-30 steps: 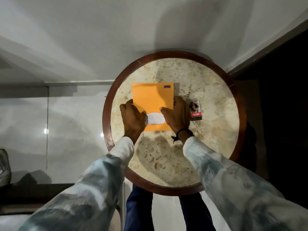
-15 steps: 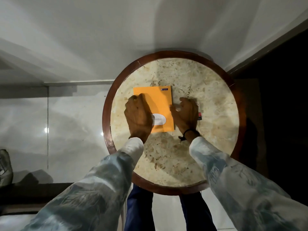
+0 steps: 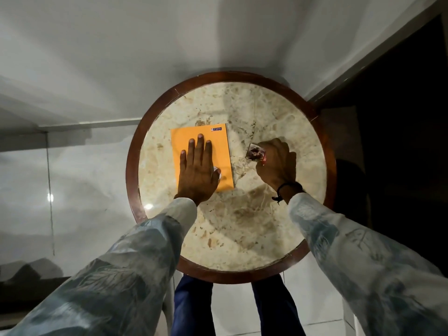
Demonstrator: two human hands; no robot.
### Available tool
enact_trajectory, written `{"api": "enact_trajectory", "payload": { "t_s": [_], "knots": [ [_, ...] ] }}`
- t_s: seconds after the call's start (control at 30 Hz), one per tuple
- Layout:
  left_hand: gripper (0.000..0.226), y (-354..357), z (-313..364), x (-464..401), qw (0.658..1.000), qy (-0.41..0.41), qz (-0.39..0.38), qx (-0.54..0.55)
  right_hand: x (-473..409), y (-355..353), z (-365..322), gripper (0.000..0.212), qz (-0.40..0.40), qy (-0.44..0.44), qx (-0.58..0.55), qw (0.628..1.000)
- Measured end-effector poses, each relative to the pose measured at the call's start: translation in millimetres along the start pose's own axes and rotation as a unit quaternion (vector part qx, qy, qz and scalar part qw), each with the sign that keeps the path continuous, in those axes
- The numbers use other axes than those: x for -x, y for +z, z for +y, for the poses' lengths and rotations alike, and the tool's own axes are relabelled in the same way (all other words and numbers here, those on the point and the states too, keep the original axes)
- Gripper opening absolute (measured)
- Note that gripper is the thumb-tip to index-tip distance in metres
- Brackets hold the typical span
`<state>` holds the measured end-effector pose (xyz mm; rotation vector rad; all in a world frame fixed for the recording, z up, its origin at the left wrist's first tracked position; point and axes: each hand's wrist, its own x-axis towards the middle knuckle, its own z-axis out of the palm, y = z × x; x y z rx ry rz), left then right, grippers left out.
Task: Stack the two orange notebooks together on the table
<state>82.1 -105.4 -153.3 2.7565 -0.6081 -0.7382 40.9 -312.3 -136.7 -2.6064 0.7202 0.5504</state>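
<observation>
An orange notebook (image 3: 218, 146) lies flat on the round marble table (image 3: 242, 226), left of its middle. Only one orange cover shows; I cannot tell if a second lies beneath it. My left hand (image 3: 197, 170) rests flat on the cover, palm down with fingers spread, hiding most of the white label. My right hand (image 3: 276, 163) is to the right of the notebook, its fingers closed on a small dark packet (image 3: 254, 152) tilted up off the tabletop.
The table has a raised dark wooden rim (image 3: 132, 166). White walls stand behind and to the left; a dark opening (image 3: 400, 117) lies to the right. My legs in blue trousers (image 3: 191, 309) are under the near edge.
Both hands left the notebook's sides. The left hand now lies flat on its cover, and the notebook sits further left. The right hand moved right and took hold of the small packet.
</observation>
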Motion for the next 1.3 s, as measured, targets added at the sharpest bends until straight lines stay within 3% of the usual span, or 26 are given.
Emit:
{"api": "enact_trajectory", "payload": {
  "t_s": [0.23,0.43,0.87,1.0,1.1,1.2,1.27,1.3],
  "knots": [
    [0.081,2,-1,-1,1.0,-0.005,-0.004,-0.002,-11,-4,4,0.029,0.042,0.077,-0.1,0.991],
    [0.08,4,-1,-1,1.0,-0.004,-0.001,-0.003,-7,1,5,0.04,0.056,0.097,-0.132,0.985],
    [0.081,5,-1,-3,1.0,-0.006,-0.005,-0.008,4,13,4,0.043,0.067,0.095,-0.155,0.981],
    [0.082,7,-4,-4,1.0,-0.003,-0.001,-0.007,9,12,7,0.059,0.081,0.109,-0.171,0.976],
    [0.08,5,-5,0,1.0,0.005,-0.014,-0.017,18,-6,14,0.061,0.114,0.127,-0.254,0.952],
    [0.076,-22,4,4,1.0,-0.013,-0.015,-0.009,32,-52,11,0.035,0.153,0.089,-0.373,0.911],
    [0.074,-51,15,9,0.999,-0.003,0.039,-0.02,49,-111,13,0.024,0.155,0.015,-0.49,0.858],
    [0.074,-69,21,13,0.997,0.016,0.064,-0.038,62,-141,11,0.027,0.131,-0.052,-0.563,0.814]
  ]
}}
